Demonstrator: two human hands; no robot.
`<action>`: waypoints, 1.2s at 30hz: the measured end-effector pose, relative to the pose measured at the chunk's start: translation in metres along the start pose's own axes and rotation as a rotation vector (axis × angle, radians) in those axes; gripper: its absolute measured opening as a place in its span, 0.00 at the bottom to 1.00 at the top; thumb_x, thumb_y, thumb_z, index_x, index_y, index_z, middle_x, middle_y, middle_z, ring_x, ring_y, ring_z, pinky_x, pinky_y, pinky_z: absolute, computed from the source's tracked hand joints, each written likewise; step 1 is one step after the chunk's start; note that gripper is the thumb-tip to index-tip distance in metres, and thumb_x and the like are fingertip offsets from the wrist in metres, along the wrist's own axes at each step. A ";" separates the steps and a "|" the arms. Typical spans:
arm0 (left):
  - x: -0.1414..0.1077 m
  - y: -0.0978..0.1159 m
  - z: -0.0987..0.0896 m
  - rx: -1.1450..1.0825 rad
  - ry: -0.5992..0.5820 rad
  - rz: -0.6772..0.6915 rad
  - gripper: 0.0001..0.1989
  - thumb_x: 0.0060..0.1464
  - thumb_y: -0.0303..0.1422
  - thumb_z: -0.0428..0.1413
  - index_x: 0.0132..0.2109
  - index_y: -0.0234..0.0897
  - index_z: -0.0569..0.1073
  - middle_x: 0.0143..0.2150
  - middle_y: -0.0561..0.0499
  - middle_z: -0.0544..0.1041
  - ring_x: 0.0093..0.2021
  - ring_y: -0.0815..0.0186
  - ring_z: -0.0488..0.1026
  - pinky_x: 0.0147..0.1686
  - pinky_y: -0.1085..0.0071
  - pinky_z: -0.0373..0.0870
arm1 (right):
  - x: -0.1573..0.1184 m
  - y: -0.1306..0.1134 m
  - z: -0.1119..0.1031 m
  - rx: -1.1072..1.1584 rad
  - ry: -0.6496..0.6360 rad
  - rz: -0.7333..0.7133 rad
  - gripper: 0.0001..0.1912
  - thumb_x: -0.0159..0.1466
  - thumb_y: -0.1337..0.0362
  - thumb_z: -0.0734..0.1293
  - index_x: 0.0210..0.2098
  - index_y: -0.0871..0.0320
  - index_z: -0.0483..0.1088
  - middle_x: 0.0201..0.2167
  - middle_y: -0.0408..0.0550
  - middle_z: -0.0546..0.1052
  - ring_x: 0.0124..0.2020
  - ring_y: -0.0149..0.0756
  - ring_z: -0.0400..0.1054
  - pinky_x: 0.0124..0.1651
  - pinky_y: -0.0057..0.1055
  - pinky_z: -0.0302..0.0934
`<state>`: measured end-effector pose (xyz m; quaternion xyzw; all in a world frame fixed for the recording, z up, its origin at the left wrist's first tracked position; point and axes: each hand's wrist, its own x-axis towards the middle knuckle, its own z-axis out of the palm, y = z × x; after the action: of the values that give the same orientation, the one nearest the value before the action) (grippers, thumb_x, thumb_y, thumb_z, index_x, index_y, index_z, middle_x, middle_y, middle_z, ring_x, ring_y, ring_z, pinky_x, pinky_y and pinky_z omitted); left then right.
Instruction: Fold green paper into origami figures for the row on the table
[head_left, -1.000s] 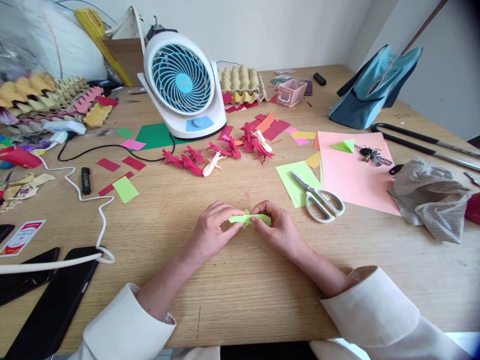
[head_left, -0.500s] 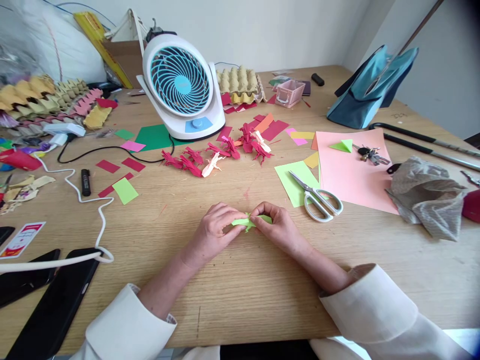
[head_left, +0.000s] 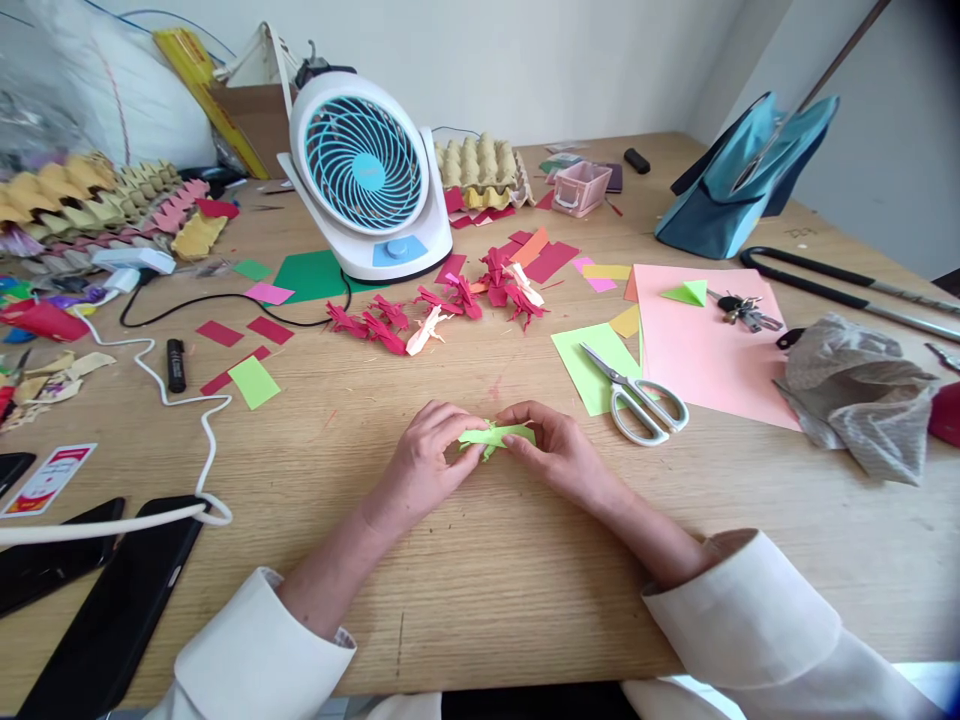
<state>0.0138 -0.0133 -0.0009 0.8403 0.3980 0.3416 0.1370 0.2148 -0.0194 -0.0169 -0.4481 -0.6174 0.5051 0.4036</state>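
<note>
Between my two hands is a small folded light green paper piece [head_left: 496, 436] with thin cut strips sticking out near its left part. My left hand [head_left: 431, 455] pinches its left end between thumb and fingers. At its right end my right hand [head_left: 559, 450] grips it, thumb on the near side and fingers behind. White-handled scissors [head_left: 636, 400] lie to the right, partly over a light green sheet [head_left: 589, 360]. Beyond my hands lie several red folded paper figures [head_left: 386, 325] and a pale one [head_left: 427, 330].
A white fan [head_left: 367, 170] stands at the back. Right of the scissors are a pink sheet [head_left: 705, 350], keys [head_left: 746, 312] and a crumpled grey cloth [head_left: 859, 390]. Phones [head_left: 112, 610] and a white cable [head_left: 214, 450] lie at the left.
The fingers of my right hand have shifted on the green paper, and more of its middle shows. The paper has turned slightly. The whole view has moved a little.
</note>
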 end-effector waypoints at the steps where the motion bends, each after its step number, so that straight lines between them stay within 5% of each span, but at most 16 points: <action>1: 0.000 -0.001 -0.001 -0.001 0.000 -0.010 0.08 0.56 0.24 0.58 0.42 0.38 0.76 0.39 0.49 0.77 0.42 0.64 0.73 0.43 0.67 0.70 | -0.001 -0.001 -0.002 -0.067 -0.003 -0.036 0.11 0.62 0.64 0.67 0.44 0.59 0.72 0.38 0.47 0.75 0.32 0.31 0.68 0.33 0.28 0.63; 12: -0.001 -0.004 -0.002 -0.051 -0.063 -0.036 0.07 0.57 0.25 0.59 0.42 0.39 0.76 0.39 0.50 0.77 0.42 0.64 0.74 0.44 0.67 0.70 | -0.006 -0.002 -0.001 -0.362 -0.032 -0.286 0.11 0.64 0.71 0.66 0.44 0.55 0.75 0.40 0.49 0.74 0.39 0.35 0.71 0.42 0.31 0.65; 24: 0.000 -0.005 -0.002 -0.050 -0.059 -0.028 0.10 0.56 0.23 0.57 0.45 0.39 0.76 0.41 0.49 0.77 0.43 0.64 0.73 0.45 0.66 0.70 | -0.005 -0.007 -0.010 -0.533 -0.047 -0.336 0.22 0.60 0.68 0.72 0.54 0.56 0.68 0.47 0.52 0.72 0.48 0.42 0.69 0.51 0.39 0.66; 36: 0.003 -0.010 0.001 -0.138 -0.040 -0.114 0.18 0.55 0.22 0.55 0.53 0.40 0.72 0.45 0.48 0.79 0.48 0.61 0.75 0.51 0.63 0.71 | -0.007 -0.006 -0.003 -0.651 -0.062 -0.237 0.19 0.60 0.73 0.69 0.50 0.56 0.68 0.41 0.49 0.70 0.39 0.38 0.69 0.43 0.35 0.66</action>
<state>0.0100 -0.0045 -0.0058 0.8115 0.4180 0.3430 0.2215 0.2184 -0.0259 -0.0110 -0.4630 -0.8059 0.2448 0.2762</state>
